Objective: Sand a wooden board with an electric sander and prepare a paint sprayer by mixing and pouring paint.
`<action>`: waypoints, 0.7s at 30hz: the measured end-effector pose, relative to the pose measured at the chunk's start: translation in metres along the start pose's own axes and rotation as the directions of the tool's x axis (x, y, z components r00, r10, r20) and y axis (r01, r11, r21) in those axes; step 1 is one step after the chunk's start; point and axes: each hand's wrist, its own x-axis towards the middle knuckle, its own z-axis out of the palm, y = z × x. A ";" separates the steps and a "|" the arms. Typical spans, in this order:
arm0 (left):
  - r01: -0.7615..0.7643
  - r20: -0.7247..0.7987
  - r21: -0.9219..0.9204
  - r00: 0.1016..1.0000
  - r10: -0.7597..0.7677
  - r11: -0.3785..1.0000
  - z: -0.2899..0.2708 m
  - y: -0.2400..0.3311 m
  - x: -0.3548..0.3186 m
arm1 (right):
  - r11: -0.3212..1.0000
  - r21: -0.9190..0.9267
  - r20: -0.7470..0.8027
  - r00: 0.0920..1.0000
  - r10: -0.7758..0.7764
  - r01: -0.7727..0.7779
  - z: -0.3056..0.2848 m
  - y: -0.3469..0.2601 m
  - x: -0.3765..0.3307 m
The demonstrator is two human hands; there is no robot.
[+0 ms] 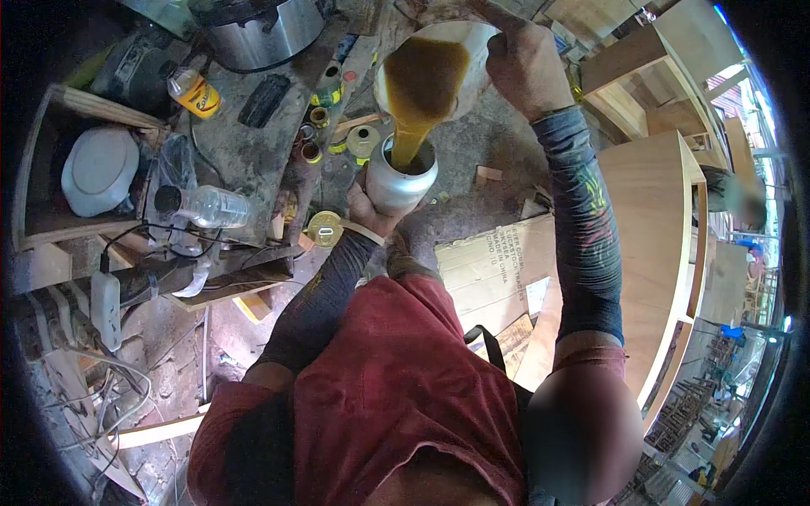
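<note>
My right hand [525, 72] is closed on the edge of a round, whitish container [479, 52], raised and tilted toward me. A brown, varnish-like liquid [426, 76] runs from its lower lip in a thick stream. The stream falls into the open mouth of a silver metal cup [396, 192], which stands roughly upright just below. Around the cup's left side and base wraps my left hand [369, 207]; the cup hides some of its fingers. Beside the cup, a pale round tin [363, 142] and several small cans sit on the ground, with a yellowish lid [325, 228] nearer me.
A large metal pot [261, 38] and a yellow-labelled bottle [196, 91] stand at the far left. Nearer lies a clear bottle [215, 207] by a white power strip [105, 308]. Flattened cardboard [485, 270] and a wooden cabinet [645, 194] flank my right arm.
</note>
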 end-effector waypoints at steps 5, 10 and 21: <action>0.043 -0.029 -0.067 0.999 -0.045 0.997 -0.007 0.008 -0.001 | 0.962 -0.083 0.187 0.944 0.270 -0.259 -0.002 -0.013 -0.001; 0.040 -0.016 0.008 0.999 -0.040 0.999 0.002 0.005 -0.007 | 0.965 -0.151 0.168 0.956 0.239 -0.215 0.018 0.022 -0.038; -0.049 0.000 -0.085 0.999 0.049 0.995 -0.111 0.021 -0.008 | 0.638 0.158 0.689 0.547 0.475 -0.753 0.144 0.109 -0.178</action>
